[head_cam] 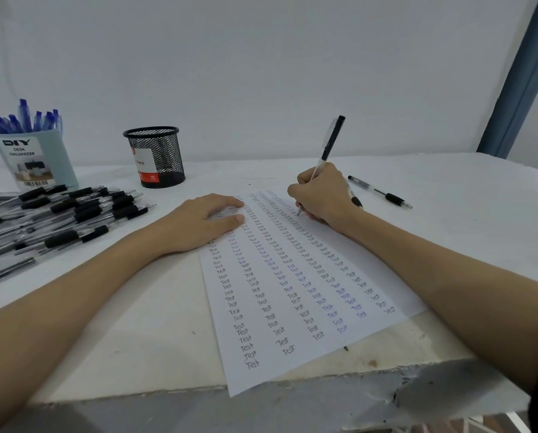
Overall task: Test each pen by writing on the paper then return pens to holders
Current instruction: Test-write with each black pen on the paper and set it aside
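Where the table's (130, 332) chipped near edge runs across the bottom, the paper (292, 364) overhangs it slightly at its lower corner, its sheet filled with columns of handwritten "Test". Farther up, the left hand (203, 225) lies flat, fingers straight, pressing the sheet's upper left part and holding nothing. Opposite, the right hand (322, 195) has its fingers curled round a black pen (330, 145), tip touching the paper near its top edge. Bare tabletop lies between the forearms, left of the sheet. Just right of that hand lies a single pen (381, 192). At the left edge sprawls a pile of black pens (61, 214); behind it stand a pale blue holder (34, 160) with blue pens (24, 120) and a black mesh holder (155, 156), near the wall.
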Tool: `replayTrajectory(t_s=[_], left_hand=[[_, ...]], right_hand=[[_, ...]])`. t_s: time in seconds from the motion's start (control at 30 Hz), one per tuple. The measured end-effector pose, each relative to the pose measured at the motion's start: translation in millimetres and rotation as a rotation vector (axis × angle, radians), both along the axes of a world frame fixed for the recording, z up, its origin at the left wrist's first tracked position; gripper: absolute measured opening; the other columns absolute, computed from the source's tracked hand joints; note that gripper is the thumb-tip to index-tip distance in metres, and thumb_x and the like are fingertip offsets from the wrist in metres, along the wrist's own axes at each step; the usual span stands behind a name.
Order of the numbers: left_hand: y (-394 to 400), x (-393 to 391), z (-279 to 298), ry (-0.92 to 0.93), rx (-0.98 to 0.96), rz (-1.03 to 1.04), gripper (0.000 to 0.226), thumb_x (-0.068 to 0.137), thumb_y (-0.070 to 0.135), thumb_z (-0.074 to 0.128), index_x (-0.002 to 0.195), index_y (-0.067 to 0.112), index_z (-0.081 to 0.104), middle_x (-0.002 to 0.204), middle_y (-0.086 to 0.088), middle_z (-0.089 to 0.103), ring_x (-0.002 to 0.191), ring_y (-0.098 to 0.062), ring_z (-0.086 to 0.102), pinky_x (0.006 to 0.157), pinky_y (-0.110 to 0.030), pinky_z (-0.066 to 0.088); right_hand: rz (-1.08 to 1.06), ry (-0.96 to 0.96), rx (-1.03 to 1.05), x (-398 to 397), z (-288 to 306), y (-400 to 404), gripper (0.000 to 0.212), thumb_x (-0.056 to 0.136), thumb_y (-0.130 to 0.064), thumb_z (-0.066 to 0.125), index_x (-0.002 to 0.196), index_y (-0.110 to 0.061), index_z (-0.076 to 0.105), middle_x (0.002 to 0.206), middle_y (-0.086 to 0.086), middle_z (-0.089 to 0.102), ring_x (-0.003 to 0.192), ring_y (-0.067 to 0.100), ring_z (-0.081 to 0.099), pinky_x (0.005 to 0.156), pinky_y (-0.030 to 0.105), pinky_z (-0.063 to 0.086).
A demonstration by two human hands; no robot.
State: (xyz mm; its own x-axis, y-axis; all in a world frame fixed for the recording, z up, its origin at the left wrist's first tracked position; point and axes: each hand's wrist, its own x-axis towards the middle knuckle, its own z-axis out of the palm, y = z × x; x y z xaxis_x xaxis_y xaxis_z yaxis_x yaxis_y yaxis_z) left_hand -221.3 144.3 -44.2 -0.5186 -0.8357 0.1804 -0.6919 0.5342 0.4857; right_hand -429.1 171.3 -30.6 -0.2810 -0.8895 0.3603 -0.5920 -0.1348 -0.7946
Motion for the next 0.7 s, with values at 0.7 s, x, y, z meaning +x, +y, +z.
replayTrajectory(t_s=[0.7], left_hand=[[-2.3,-0.2,-1.2,-0.009,-0.013,0.001,0.040,0.093,0.044,0.048,0.131,0.033,0.049,0.140,0.014,0.044,0.128,-0.005,0.037,0.097,-0.018,0.024]], right_hand=[[-0.029,0.005,0.000,-0.7,-1.1,-4.4,0.036,0.073,0.003,0.047,0.046,-0.013,0.030,0.051,0.009,0.042,0.032,0.015,0.036,0.029,0.011,0.021]])
